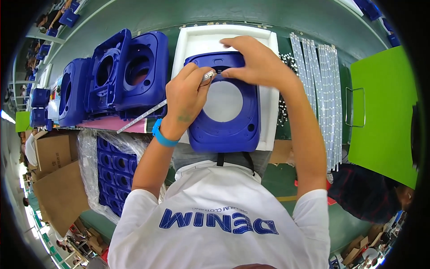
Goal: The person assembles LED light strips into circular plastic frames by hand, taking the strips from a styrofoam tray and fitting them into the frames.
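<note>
A blue plastic housing frame (224, 130) with a large round opening lies on a white foam tray (197, 40) in front of me. My left hand (186, 96), with a blue wristband, pinches the end of a thin white strip (139, 117) at the frame's upper edge; the strip trails down to the left. My right hand (253, 60) rests on the top edge of the frame, fingers pressing next to the strip's end.
Several more blue housings (130, 71) stand on edge at the left. Loose white strips (320, 89) lie in rows at the right, beside a green panel with a handle (385, 112). A plastic bag of blue parts (112, 170) and cardboard boxes (56, 152) sit lower left. Another person (371, 193) is lower right.
</note>
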`<state>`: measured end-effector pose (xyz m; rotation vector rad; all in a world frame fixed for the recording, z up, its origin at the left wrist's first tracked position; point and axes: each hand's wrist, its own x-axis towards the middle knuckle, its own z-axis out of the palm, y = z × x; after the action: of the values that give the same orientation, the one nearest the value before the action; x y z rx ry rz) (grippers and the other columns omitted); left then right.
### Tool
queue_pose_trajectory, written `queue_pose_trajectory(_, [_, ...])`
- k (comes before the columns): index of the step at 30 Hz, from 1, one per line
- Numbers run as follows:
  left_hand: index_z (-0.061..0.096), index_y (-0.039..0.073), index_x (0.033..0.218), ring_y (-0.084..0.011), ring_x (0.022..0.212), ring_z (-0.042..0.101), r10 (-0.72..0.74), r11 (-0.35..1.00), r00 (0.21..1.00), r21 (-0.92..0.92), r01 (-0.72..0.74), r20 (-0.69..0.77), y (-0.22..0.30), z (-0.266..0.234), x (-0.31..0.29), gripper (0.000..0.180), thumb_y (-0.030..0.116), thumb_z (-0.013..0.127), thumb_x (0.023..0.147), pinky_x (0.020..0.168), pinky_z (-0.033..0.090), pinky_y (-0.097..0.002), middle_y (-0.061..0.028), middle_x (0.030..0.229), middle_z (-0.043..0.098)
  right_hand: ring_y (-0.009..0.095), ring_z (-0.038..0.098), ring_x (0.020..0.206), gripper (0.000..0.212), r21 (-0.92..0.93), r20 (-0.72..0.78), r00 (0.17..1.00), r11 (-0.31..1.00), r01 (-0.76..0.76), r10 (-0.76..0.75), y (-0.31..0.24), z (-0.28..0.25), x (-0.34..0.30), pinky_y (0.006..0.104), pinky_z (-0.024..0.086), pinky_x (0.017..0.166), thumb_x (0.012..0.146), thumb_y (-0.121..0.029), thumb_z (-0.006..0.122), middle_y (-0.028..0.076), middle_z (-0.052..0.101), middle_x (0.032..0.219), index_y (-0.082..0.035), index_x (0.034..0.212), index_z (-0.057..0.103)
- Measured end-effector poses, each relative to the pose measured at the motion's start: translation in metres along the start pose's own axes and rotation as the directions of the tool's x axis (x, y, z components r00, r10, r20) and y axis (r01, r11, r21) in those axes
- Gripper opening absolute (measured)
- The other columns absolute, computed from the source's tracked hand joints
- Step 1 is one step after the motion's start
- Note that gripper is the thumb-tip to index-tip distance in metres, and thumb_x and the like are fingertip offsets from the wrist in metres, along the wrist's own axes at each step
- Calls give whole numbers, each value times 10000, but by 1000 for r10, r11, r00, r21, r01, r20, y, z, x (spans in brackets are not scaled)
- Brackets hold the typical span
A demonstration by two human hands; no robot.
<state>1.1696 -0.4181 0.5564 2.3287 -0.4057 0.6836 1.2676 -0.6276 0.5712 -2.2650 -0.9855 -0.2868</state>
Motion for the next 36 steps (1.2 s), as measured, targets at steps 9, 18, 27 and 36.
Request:
queue_pose_trajectory(9, [744, 21, 988, -239, 637, 568, -24, 999, 995, 23, 27, -98, -6, -5, 8, 103, 7, 778, 892, 586, 457, -347, -107, 780, 567, 226, 629, 817, 484, 320, 566, 824, 927, -195, -22, 8, 4, 61, 356, 530, 778, 719, -195, 703, 123, 696, 932, 33, 1146, 681])
queue_pose_trajectory(18, [723, 50, 1007, -325, 679, 638, -25, 998, 997, 60, 29, -79, -10, 3, 8, 186, 8, 767, 831, 574, 501, -403, -103, 823, 595, 162, 606, 791, 431, 293, 654, 754, 897, -331, 64, 9, 8, 67, 314, 508, 731, 713, -170, 721, 87, 688, 889, 20, 1099, 691])
queue_pose_trajectory(27, [746, 37, 978, -226, 623, 545, 149, 989, 985, -32, -147, 85, 1, 4, 16, 74, 49, 773, 910, 565, 427, -352, -93, 749, 531, 167, 601, 809, 413, 327, 604, 797, 917, -230, -16, 22, 2, 62, 318, 500, 771, 764, -237, 803, 90, 697, 895, 30, 1057, 686])
queue_pose_trajectory(36, [758, -9, 998, -72, 637, 478, -279, 939, 918, -278, 201, -282, -21, -36, 68, 131, 102, 766, 929, 581, 395, -261, 3, 688, 572, 106, 517, 685, 321, 276, 616, 783, 909, -312, 81, 14, -41, 65, 313, 437, 611, 757, -237, 820, -4, 582, 709, 4, 895, 660])
